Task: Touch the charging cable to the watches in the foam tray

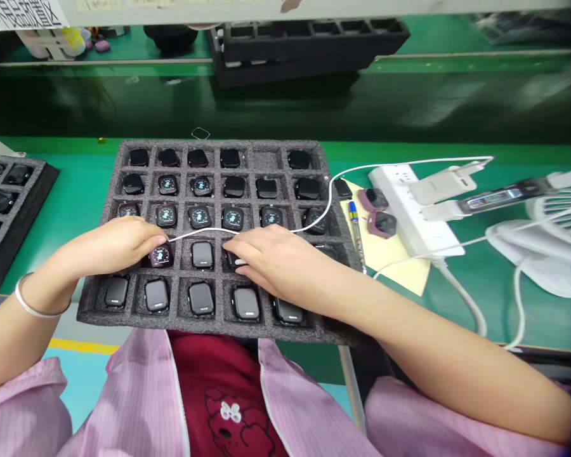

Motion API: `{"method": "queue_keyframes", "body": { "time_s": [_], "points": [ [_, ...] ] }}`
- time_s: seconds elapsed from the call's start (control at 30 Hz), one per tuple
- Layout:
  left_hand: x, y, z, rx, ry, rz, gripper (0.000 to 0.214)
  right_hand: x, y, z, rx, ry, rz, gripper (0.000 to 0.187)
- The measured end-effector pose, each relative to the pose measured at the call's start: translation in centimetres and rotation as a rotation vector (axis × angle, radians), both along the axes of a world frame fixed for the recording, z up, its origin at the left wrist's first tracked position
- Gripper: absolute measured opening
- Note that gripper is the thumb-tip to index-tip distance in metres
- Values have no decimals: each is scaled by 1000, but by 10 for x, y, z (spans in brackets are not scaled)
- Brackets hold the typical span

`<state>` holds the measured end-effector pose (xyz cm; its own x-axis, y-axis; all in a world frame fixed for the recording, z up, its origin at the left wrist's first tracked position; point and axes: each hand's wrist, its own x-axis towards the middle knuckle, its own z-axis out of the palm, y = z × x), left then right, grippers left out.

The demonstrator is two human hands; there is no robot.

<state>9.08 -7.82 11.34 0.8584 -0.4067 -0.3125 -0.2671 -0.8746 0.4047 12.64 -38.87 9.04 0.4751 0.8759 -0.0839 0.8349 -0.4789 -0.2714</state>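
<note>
A dark grey foam tray (175, 282) holds rows of square smartwatch bodies in its cells. My left hand (118, 244) is closed at the tray's left side, thumb and fingertips pinching the end of a white charging cable (195, 233). Just below those fingertips sits a smartwatch with a lit dial (162, 255). My right hand (283, 263) reaches over the fourth row, its fingers closed on a dark smartwatch (232, 259) that they partly cover. Between the hands lies a watch with a grey screen (202, 254). Several watches in the middle rows show lit dials; the back-row screens are black.
A white power strip (421, 209) with chargers stands to the right, beside a yellow paper (402, 263), a marker pen (356, 235) and purple watch-like pieces (382, 223). A white fan (564, 212) is at far right. Another foam tray (14, 235) lies left; stacked trays (304, 47) sit behind.
</note>
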Motion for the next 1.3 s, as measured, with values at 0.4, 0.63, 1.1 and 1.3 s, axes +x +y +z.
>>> {"method": "queue_keyframes", "body": {
  "time_s": [0.4, 0.63, 1.1, 1.3],
  "points": [
    [0, 0, 1, -25, 53, 67, 43, 11, 2, 4, 91, 273, -166, 32],
    [-4, -12, 1, -397, -390, 633, 27, 7, 9, -3, 79, 186, -202, 41],
    [-31, -90, -20, 284, -678, -220, 9, 6, 3, -8, 172, 175, -165, 32],
    [-1, -69, -9, 134, -362, -45, 20, 8, 5, -10, 187, 221, -151, 30]
  ]
}}
